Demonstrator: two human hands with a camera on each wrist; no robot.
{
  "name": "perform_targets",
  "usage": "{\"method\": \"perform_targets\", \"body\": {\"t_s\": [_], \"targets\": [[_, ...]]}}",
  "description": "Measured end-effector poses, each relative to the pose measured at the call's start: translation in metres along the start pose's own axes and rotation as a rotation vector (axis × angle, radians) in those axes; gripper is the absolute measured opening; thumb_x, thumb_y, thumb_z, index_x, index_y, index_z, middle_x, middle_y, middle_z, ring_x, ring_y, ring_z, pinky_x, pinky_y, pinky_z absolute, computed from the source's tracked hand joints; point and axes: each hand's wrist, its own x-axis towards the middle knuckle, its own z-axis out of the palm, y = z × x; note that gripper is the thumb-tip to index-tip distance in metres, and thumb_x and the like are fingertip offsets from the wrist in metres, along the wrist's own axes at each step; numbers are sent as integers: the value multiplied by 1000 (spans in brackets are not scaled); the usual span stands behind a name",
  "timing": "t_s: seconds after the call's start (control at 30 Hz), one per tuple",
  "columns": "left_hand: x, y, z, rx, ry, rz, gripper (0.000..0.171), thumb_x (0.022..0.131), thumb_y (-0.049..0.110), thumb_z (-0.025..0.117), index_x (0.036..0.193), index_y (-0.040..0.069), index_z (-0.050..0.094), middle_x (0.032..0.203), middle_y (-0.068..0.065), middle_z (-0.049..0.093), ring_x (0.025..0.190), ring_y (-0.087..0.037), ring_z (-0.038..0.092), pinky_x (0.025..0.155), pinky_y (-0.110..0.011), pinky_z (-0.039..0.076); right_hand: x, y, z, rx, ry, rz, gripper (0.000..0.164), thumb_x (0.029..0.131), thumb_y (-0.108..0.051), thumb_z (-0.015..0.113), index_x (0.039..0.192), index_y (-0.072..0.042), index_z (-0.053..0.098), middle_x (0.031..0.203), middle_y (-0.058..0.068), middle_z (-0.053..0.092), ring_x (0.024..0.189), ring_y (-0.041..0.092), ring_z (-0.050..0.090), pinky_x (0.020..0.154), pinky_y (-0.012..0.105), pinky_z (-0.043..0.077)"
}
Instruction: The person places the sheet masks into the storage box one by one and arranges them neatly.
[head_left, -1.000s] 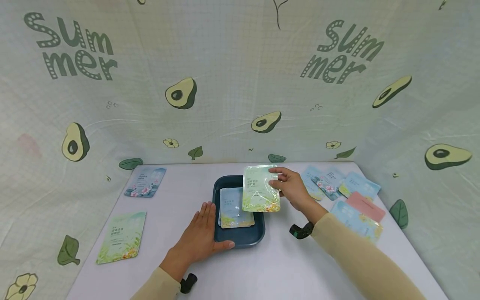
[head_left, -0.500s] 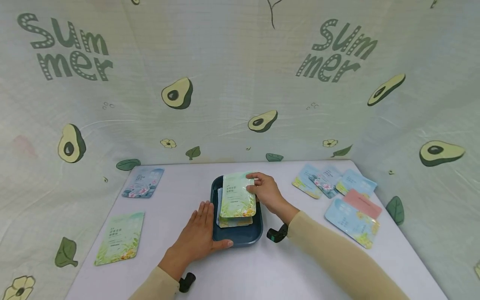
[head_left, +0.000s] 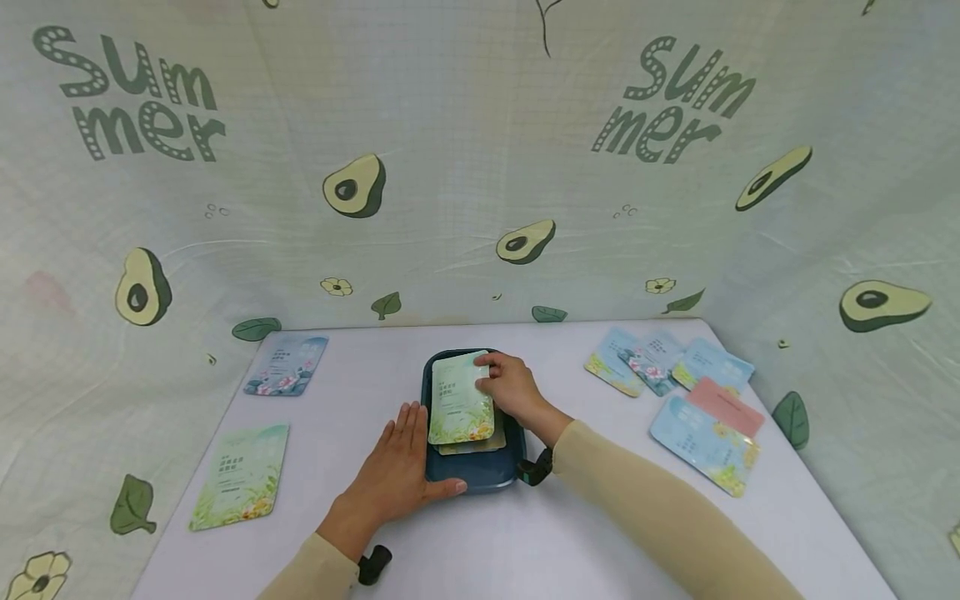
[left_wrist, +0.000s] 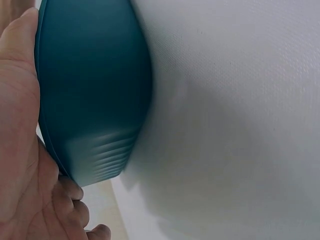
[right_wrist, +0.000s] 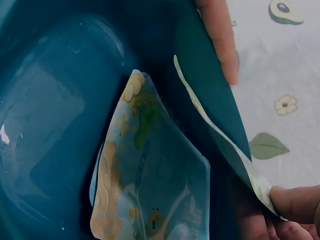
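My right hand (head_left: 517, 390) pinches the right edge of a flat green face mask packet (head_left: 459, 404) over the dark blue tray (head_left: 487, 479). Thumb and fingers grip that packet (right_wrist: 240, 160) in the right wrist view, where it is tilted on edge. Beneath it in the tray lies a blue packet with a yellow floral end (right_wrist: 165, 175); another packet's edge shows under that one. My left hand (head_left: 393, 462) rests against the tray's left side with straight fingers, its thumb along the front. The left wrist view shows the palm (left_wrist: 25, 135) beside the tray's outer wall (left_wrist: 95, 90).
On the table's left lie a blue floral packet (head_left: 287, 367) and a green packet (head_left: 240, 477). Several blue packets overlap at the right, including one in front (head_left: 705, 446), with a pink packet (head_left: 724, 408) among them. A printed cloth (head_left: 450, 167) hangs behind the table.
My right hand has carried the green packet leftward and down over the tray, so it now covers most of the blue packet. The left hand stays at the tray's side.
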Motion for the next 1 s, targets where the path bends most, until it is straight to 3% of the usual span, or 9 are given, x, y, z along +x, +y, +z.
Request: {"method": "perform_targets", "body": {"t_s": [0.03,0.17,0.27,0.5,0.8,1.0], "targets": [[0,0,0,0,0,0,132,84,88,59,166,-7,15,174,-25,16,164,-40,11,129,-59,22,0,0,0,-14,-7,-2,32,99,-6,71,130,-11,72,75,-3,40,52,13,38,52,26,39],[-1,0,0,-3,-2,1,132,84,89,58,166,-7,15,174,-25,16,164,-40,11,129,-59,22,0,-1,0,-133,-45,-24,31,101,-10,70,132,-13,72,101,5,68,80,17,63,67,31,52],[-1,-1,0,-3,-3,2,132,84,89,57,166,-7,15,174,-25,15,164,-40,11,129,-59,22,0,-3,0,-233,-72,-63,33,101,-12,70,133,-14,72,126,14,73,110,25,69,82,36,58],[-1,-1,1,-14,-2,-3,131,85,86,60,166,-6,14,175,-24,14,164,-40,10,130,-59,22,3,-2,-2,-273,-64,-103,36,94,-7,76,130,-11,74,108,12,78,96,24,72,73,32,57],[0,-3,3,-8,1,-4,132,85,88,57,166,-5,14,175,-23,14,164,-39,9,130,-58,22,6,-1,-2,-279,-59,-125,41,93,-6,77,134,-8,71,108,15,77,88,23,73,68,31,57],[-1,-2,2,-11,-4,-14,133,84,89,57,167,-4,13,175,-23,14,164,-38,10,130,-57,21,3,-7,-10,-390,-7,-125,47,99,-16,74,143,-5,63,116,17,78,89,26,77,75,39,62]]}}
